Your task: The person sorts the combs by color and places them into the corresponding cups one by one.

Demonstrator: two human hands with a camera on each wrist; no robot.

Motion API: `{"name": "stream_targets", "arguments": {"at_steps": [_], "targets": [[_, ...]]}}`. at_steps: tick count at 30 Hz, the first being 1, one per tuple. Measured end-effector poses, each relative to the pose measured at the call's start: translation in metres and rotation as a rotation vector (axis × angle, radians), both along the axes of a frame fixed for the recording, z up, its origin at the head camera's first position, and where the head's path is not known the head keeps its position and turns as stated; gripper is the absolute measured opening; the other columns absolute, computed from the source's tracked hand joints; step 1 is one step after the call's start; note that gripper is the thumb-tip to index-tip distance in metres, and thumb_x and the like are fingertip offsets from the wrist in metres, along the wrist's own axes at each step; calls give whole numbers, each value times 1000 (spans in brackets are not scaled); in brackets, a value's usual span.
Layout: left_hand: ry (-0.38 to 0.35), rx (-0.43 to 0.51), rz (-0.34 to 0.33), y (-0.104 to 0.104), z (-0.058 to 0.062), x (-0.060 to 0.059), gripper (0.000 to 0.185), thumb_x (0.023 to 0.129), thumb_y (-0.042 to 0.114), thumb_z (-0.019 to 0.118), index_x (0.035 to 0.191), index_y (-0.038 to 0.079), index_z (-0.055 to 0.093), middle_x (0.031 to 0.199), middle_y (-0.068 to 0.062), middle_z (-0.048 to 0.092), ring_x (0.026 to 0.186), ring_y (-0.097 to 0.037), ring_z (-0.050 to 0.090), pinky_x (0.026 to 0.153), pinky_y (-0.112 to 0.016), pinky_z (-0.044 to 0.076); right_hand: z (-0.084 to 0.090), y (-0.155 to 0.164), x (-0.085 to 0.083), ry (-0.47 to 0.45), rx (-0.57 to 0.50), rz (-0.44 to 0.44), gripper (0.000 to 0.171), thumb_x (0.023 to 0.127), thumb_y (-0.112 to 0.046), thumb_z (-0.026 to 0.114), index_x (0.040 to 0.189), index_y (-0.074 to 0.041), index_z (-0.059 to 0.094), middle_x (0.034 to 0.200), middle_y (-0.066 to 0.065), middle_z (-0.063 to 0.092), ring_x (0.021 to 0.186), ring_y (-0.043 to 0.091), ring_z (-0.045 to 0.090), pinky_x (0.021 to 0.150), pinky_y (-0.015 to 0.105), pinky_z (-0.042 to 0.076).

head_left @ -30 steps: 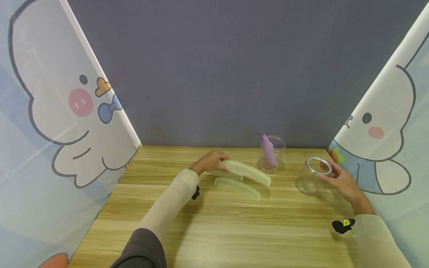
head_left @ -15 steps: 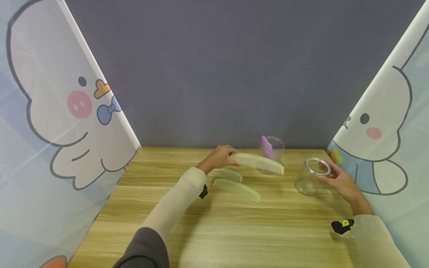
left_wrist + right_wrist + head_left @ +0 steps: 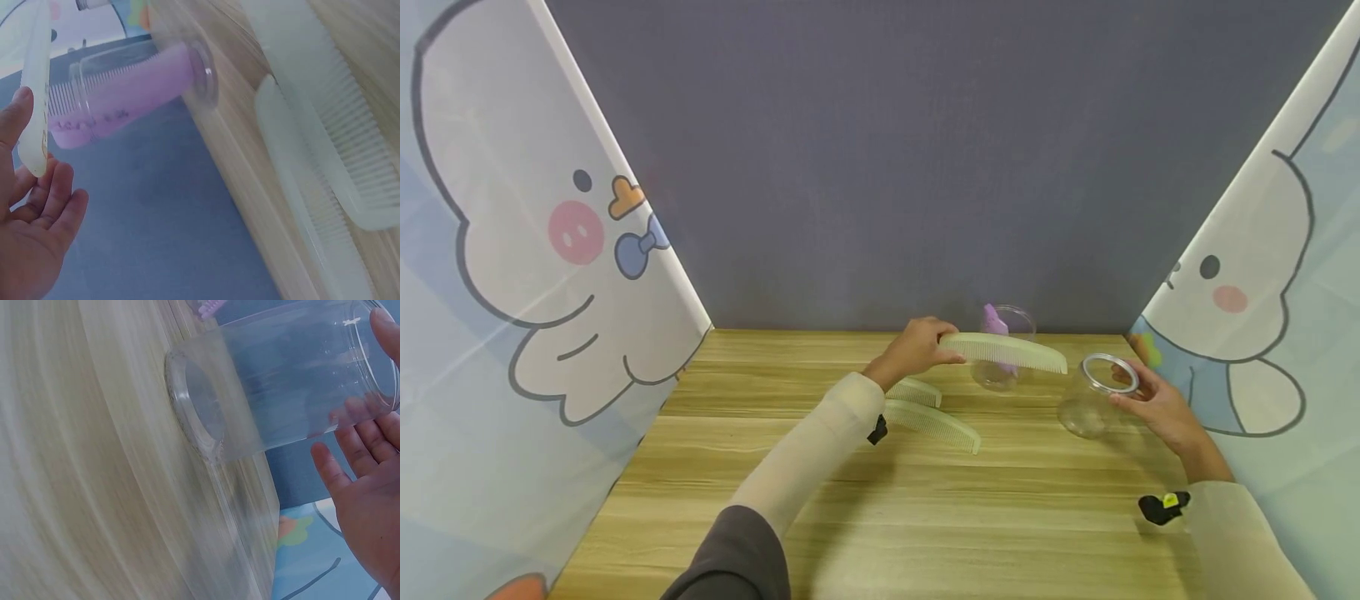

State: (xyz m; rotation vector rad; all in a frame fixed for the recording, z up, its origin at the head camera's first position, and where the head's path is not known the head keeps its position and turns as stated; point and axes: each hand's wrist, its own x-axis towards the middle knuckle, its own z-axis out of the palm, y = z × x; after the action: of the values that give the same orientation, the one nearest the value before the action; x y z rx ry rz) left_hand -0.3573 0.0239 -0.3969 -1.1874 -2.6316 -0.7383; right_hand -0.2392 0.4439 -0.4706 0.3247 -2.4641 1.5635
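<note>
Head view: pale green comb [image 3: 1003, 354] has travelled right since half a second ago and is now up off the table [image 3: 970, 525], right of centre. Its free end is just short of the clear jar [image 3: 1081, 410] — a gap still shows. I've got its other end pinched between thumb and fingers of my left hand [image 3: 919, 346]. Right hand [image 3: 1165, 412] hasn't really shifted: thumb and fingers closed round the jar near its rim, jar upright at right of frame.

Net effect: that comb is free of the other two, and the side-to-side gap to the jar is down. Depth between them I can't tell.

Around: front comb [image 3: 934, 425] and rear comb [image 3: 921, 393] lie flat at centre, left ends hidden by my wrist. Whether they touch, can't tell. Second jar [image 3: 987, 377] stands behind, purple comb [image 3: 134, 100] leaning inside.

In the way: my held comb crosses in front of that second jar — line of sight only, as far as I can judge.
</note>
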Motion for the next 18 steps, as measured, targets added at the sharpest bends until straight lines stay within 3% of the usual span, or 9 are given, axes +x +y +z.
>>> {"name": "stream_targets", "arguments": {"at_steps": [7, 16, 18], "targets": [[37, -7, 42, 16, 6, 7, 48, 86, 40, 82, 120, 9, 73, 109, -4, 75, 97, -16, 65, 82, -26, 53, 0, 0, 1, 3, 21, -15, 63, 94, 6, 67, 139, -35, 50, 118, -35, 55, 87, -7, 64, 71, 13, 54], [23, -20, 57, 37, 12, 15, 45, 86, 41, 81, 117, 10, 75, 105, -1, 76, 95, -14, 63, 78, -21, 51, -1, 0, 1, 11, 18, -16, 63, 94, 4, 68, 140, -35, 50, 119, -35, 55, 88, -8, 64, 71, 12, 54], [20, -20, 62, 43, 12, 18, 42, 87, 40, 81, 116, 11, 75, 104, 0, 76, 97, -15, 64, 81, -23, 52, -1, -1, 2, 9, 18, -17, 61, 94, 2, 69, 143, -28, 50, 119, -36, 55, 88, -7, 64, 72, 12, 54]]}}
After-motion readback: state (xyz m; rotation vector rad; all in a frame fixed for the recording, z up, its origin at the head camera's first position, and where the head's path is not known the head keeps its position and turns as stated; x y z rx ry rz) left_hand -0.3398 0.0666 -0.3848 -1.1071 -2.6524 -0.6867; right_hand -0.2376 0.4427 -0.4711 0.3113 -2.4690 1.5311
